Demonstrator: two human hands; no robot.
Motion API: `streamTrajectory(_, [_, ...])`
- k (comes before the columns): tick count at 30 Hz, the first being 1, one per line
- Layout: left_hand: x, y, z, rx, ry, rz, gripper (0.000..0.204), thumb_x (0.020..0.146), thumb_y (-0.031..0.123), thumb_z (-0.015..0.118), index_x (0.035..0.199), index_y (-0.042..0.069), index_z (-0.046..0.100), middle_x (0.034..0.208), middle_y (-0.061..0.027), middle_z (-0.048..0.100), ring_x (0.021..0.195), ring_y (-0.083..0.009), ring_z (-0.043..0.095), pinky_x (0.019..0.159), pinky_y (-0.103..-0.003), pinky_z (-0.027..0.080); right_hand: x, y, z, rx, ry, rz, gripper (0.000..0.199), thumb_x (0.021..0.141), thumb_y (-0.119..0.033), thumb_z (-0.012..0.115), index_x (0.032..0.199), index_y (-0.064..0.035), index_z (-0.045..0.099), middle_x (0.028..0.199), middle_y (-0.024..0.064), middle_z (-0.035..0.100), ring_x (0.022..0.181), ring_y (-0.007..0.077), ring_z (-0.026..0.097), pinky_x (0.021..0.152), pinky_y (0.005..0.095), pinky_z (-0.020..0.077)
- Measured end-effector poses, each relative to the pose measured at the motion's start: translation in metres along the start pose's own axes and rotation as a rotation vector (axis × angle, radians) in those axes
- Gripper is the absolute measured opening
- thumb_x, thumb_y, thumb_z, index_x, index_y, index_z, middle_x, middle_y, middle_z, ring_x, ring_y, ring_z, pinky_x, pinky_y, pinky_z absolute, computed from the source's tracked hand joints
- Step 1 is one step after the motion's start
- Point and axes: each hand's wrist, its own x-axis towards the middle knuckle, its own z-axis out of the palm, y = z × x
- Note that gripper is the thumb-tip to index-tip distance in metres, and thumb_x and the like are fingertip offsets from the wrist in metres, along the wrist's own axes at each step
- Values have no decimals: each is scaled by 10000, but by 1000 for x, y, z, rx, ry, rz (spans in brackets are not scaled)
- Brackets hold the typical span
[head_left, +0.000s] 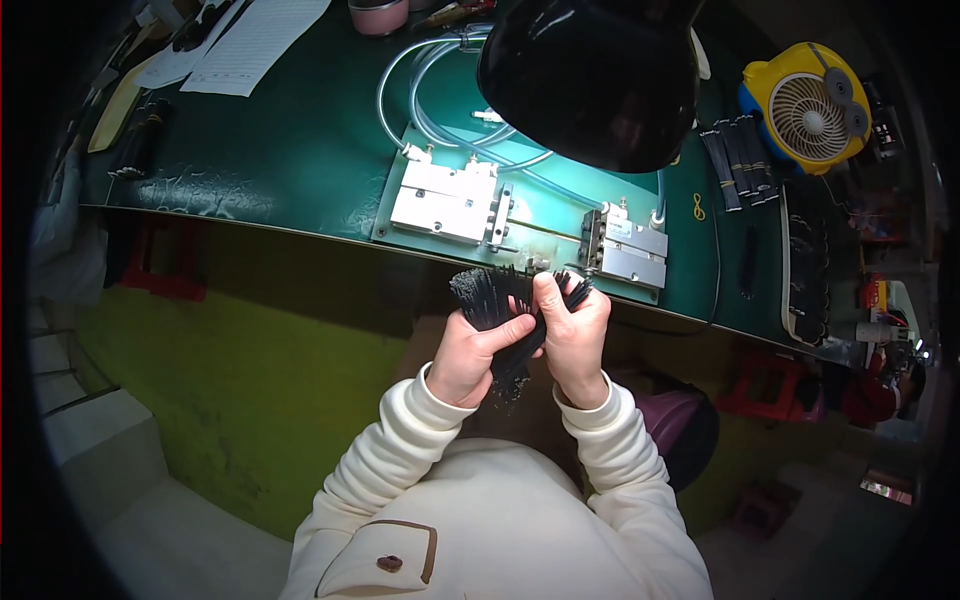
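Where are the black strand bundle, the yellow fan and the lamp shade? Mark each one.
black strand bundle (487, 298): head view, on its fanned upper end above the left hand.
yellow fan (808, 118): head view, on its round front grille.
lamp shade (590, 75): head view, on its glossy black dome.

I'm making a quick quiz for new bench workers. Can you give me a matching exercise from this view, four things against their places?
Things:
1. bundle of black strands
2. small fan
3. lined papers
4. black lamp shade

Places:
A. far left of the green bench
B. above the metal fixture
C. gripped in both hands
D. right end of the bench

Pairs: 1-C, 2-D, 3-A, 4-B
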Motion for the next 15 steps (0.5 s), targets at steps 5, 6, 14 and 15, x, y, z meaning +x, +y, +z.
streamTrajectory(5, [-1,-2,-2,-12,9,-16,122,762,7,589,876,15,546,779,-43,571,660,-133,560,582,-269,479,-1,-3,7,-60,58,-16,183,818,-109,553,716,25,624,519,1,538,395,32,430,333,191,308])
streamTrajectory(6, [0,-3,-3,-9,12,-10,126,761,6,591,878,16,547,783,-43,571,660,-132,560,582,-268,480,0,-1,6,-61,65,-34,189,821,-106,544,715,30,619,520,8,538,402,43,453,335,189,318])
streamTrajectory(14, [2,-3,-2,21,-6,5,130,776,23,573,900,15,533,802,-43,563,652,-134,557,584,-262,481,3,1,5,-19,95,-21,187,820,-112,548,718,25,626,525,8,550,397,32,437,336,189,313])
streamTrajectory(15, [2,-3,-2,22,-16,8,132,777,24,574,902,16,533,803,-44,563,653,-135,557,585,-263,481,3,1,5,-26,95,-13,188,820,-113,548,717,24,625,526,10,551,395,34,438,334,188,314])
